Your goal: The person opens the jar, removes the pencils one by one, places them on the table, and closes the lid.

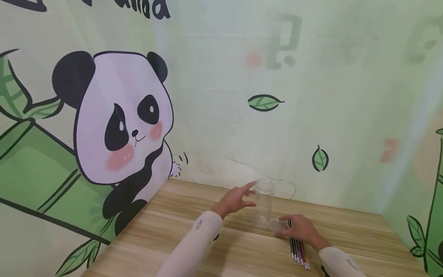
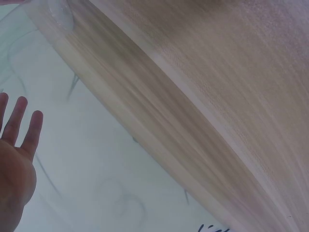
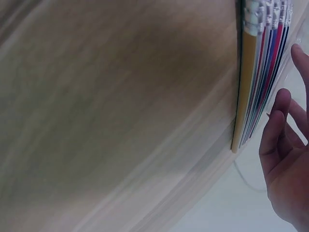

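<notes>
A clear plastic jar (image 1: 263, 204) stands upright on the table, its mouth upward. Just left of it is my left hand (image 1: 236, 200), fingers stretched toward the jar's rim and side; whether a fingertip touches it is hard to tell. In the left wrist view, part of this hand (image 2: 17, 164) shows straight, spread fingers. Low beside the jar's base, my right hand (image 1: 300, 229) holds a round clear lid (image 1: 275, 225) by its right side, between thumb and fingers. Several pencils (image 1: 298, 250) lie side by side under and in front of that hand, eraser ends toward me.
The wood-grain table (image 1: 242, 254) meets a pale green wall cloth (image 1: 214, 127) along its back edge. A printed panda (image 1: 121, 123) and leaves decorate the cloth. In the right wrist view, the pencils (image 3: 260, 72) lie close to the right hand.
</notes>
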Demonstrator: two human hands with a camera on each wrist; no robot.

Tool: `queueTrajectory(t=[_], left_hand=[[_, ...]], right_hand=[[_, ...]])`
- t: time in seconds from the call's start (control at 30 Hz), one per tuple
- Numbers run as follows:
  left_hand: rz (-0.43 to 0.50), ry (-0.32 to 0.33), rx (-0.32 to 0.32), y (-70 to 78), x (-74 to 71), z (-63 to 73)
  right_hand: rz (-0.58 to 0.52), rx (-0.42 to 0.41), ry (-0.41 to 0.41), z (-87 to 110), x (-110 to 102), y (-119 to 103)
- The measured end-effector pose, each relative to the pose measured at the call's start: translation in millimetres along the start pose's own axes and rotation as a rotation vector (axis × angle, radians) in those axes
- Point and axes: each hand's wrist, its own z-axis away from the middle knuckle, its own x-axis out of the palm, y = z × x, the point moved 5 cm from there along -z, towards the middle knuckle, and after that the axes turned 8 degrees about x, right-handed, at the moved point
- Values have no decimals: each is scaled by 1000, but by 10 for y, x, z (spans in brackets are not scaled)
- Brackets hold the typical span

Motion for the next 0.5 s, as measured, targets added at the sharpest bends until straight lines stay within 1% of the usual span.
queueTrajectory(t=[0.13,0.27,0.4,0.5], left_hand=[[10,10,19,2,14,6],[17,10,12,-19,27,11],[17,9,0,-38,22,5],[20,9,9,-47,13,-5]], right_hand=[[15,13,44,11,-58,-16],[6,29,83,-15,-223,-69],[-2,56,78,-111,-489,-122],[-27,92,89,-211,-773,-187]])
